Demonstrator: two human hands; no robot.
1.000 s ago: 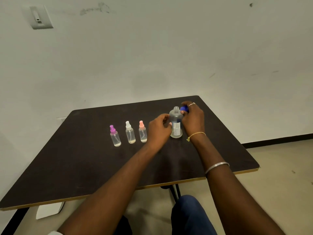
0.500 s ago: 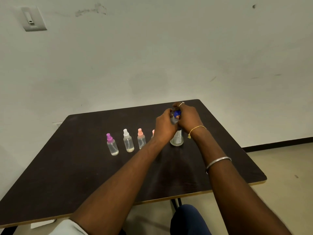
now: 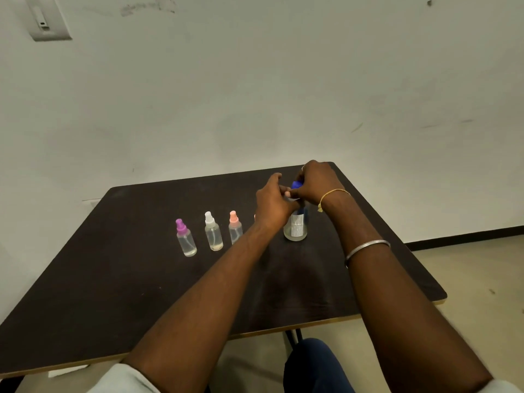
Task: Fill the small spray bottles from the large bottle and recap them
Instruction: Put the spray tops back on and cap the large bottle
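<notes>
large bottle (image 3: 296,229) clear, white label; left hand (image 3: 273,204) grips its neck, right hand (image 3: 317,182) pinches blue cap (image 3: 296,184).

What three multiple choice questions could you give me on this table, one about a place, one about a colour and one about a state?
1. On which side of the pink-topped bottle does the large bottle stand?
A. Its right
B. Its left
C. Directly in front of it

2. What colour is the top of the leftmost small bottle?
A. Green
B. Purple
C. Black

3. How is the large bottle placed?
A. Lying on its side
B. Lifted off the table
C. Upright on the table

Answers:
1 A, it stands further right, under the hands.
2 B, its sprayer is purple.
3 C, its base sits on the table while the left hand grips its upper part and the right hand holds the blue cap at its top.
</notes>
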